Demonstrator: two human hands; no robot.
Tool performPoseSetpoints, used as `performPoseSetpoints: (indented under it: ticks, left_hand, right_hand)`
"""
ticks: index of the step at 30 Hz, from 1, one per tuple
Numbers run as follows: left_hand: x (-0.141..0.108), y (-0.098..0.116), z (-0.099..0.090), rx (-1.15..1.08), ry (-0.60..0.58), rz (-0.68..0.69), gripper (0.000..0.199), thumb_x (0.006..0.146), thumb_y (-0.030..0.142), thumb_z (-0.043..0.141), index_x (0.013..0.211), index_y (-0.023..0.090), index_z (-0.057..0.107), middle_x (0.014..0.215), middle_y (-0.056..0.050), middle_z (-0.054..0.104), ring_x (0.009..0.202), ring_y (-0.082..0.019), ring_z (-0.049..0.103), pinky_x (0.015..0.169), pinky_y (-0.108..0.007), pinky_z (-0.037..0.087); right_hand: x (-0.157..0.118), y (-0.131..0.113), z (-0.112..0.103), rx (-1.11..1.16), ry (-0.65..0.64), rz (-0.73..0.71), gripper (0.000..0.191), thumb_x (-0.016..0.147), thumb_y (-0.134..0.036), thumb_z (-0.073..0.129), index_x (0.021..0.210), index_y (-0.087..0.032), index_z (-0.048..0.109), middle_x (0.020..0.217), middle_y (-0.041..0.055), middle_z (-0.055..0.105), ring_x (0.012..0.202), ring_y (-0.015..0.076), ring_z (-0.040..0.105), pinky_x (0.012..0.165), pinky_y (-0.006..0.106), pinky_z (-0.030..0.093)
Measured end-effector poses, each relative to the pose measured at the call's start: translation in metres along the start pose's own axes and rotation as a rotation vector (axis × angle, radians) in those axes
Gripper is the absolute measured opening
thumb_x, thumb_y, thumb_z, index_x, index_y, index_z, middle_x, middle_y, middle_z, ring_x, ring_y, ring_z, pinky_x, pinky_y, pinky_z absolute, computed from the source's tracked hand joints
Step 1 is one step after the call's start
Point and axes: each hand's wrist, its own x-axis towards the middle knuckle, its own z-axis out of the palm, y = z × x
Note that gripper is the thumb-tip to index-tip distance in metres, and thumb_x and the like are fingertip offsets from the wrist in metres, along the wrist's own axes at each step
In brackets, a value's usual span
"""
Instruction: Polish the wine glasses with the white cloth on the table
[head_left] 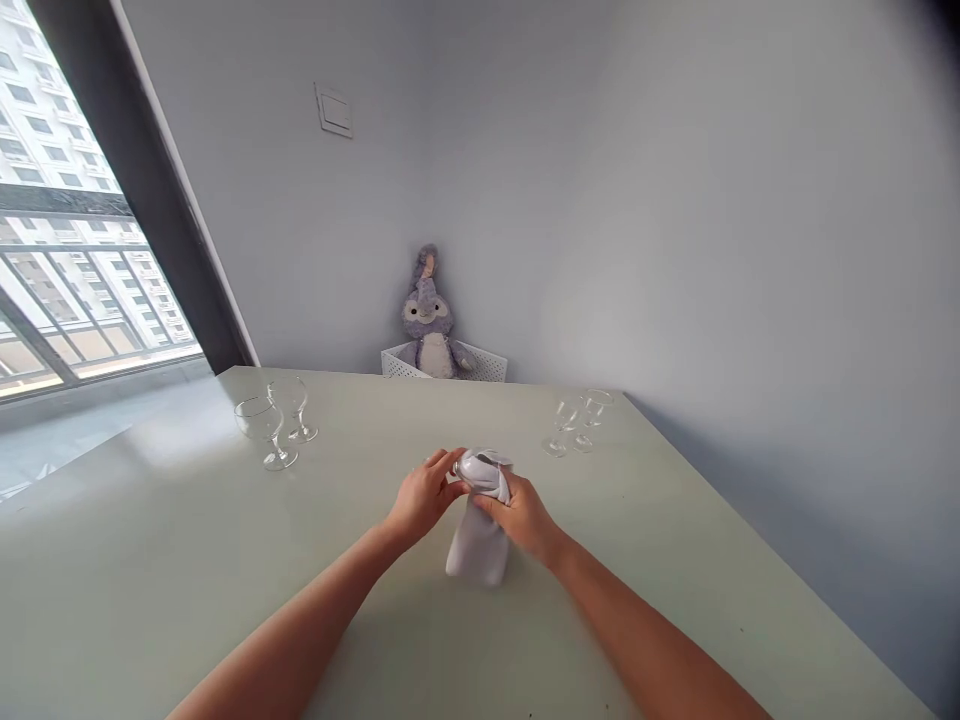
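My right hand (525, 508) is closed on a pale cloth (480, 545), whose loose end hangs down over the table. The cloth is bunched around a clear glass (471, 466), most of which is hidden by the folds and my fingers. My left hand (426, 496) grips the glass from the left side, thumb and fingers closed at its edge. Both hands are close together above the middle of the table.
Two stemmed glasses (260, 420) stand upright on the left of the pale table (150, 580). Two more stemmed glasses (562, 425) are at the back right. Behind the far edge, a plush rabbit (433, 352) sits in a white basket (491, 368). A wall borders the right.
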Motion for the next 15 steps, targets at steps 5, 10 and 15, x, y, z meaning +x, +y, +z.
performPoseSetpoints:
  ticks: [5,10,15]
  left_hand:
    - [0.0,0.003,0.007,-0.236,-0.17,-0.105,0.04,0.085,0.046,0.037,0.116,0.023,0.048,0.094,-0.004,0.054,0.062,-0.011,0.054,0.051,-0.02,0.041]
    - [-0.005,0.005,0.013,0.262,0.125,-0.035,0.041,0.083,0.035,0.045,0.124,0.027,0.041,0.11,-0.007,0.051,0.08,-0.016,0.056,0.064,-0.025,0.042]
    - [0.001,-0.001,0.002,-0.184,-0.158,-0.141,0.039,0.083,0.05,0.04,0.109,0.023,0.052,0.084,-0.001,0.054,0.053,-0.009,0.049,0.047,-0.021,0.039]
  right_hand:
    - [0.005,0.007,-0.007,-0.06,0.002,0.032,0.021,0.068,-0.029,0.065,0.087,-0.02,0.065,0.074,0.0012,0.061,0.067,0.0168,0.053,0.06,0.028,0.04]
    - [0.007,0.008,0.004,0.439,0.09,0.232,0.028,0.069,-0.038,0.064,0.087,-0.017,0.062,0.066,0.0007,0.058,0.061,0.0155,0.052,0.059,0.029,0.042]
    - [0.001,-0.002,0.0,-0.098,0.013,-0.002,0.027,0.07,-0.026,0.063,0.096,-0.023,0.063,0.08,0.0009,0.062,0.071,0.0168,0.053,0.065,0.029,0.04]
